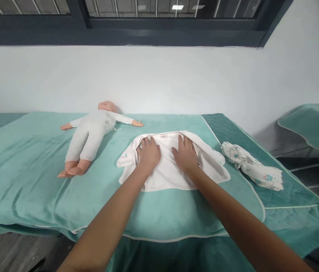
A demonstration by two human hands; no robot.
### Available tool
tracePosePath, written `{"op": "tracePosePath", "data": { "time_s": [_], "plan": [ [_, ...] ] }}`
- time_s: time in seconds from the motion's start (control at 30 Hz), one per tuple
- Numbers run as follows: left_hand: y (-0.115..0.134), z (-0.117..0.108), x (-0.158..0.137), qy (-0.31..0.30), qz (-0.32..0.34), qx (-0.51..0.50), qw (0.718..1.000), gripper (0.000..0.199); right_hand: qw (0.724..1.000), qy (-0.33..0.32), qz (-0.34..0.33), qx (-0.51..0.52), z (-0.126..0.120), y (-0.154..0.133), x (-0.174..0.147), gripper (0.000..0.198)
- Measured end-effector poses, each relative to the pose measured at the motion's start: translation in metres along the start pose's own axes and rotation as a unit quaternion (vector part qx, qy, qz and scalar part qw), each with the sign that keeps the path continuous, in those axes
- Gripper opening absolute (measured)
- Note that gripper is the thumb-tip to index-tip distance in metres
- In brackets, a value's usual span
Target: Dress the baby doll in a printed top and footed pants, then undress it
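Observation:
A small white baby shirt (166, 172) lies spread on the green blanket in front of me, its label near the far edge. My left hand (148, 152) rests flat on the shirt's left part, fingers pointing away from me. On its right part lies my right hand (185, 155), fingers extended and the thumb apart. Neither hand grips the cloth. A baby doll (93, 130) in a white bodysuit lies on its back to the left, arms outstretched and ankles crossed. Right of the shirt is a bunched white printed baby garment (251, 165).
The green blanket (29, 162) covers a bed against a white wall (176, 79). A dark window frame (162, 34) with bars runs above. At the right, beyond the bed's edge, stands another green-covered surface (315, 124) with metal bars below it.

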State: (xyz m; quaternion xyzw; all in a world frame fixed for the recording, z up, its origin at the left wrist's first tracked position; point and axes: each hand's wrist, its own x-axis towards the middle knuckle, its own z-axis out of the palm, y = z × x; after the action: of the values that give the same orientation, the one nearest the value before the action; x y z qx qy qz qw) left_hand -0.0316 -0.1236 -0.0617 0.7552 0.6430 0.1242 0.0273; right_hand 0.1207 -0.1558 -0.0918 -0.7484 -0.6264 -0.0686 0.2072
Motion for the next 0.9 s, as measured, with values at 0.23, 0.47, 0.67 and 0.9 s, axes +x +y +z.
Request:
{"op": "tracePosePath", "data": {
  "time_s": [0.23,0.47,0.67,0.9],
  "plan": [
    [0.003,0.007,0.036,-0.02,-0.032,-0.015,0.999,0.057,0.993,-0.048,0.083,0.073,0.008,-0.016,0.039,0.065],
    [-0.011,0.025,0.065,0.02,0.001,-0.001,1.0,0.062,0.994,0.026,0.092,0.042,0.027,-0.025,0.054,0.067],
    [-0.02,0.028,0.069,0.036,0.022,-0.014,0.999,0.065,0.995,0.048,0.084,0.023,0.032,-0.018,0.059,0.068],
    [-0.022,0.028,0.074,-0.044,0.013,-0.051,0.998,0.067,0.993,-0.034,0.112,0.024,0.043,-0.01,0.071,0.069]
  ]
}}
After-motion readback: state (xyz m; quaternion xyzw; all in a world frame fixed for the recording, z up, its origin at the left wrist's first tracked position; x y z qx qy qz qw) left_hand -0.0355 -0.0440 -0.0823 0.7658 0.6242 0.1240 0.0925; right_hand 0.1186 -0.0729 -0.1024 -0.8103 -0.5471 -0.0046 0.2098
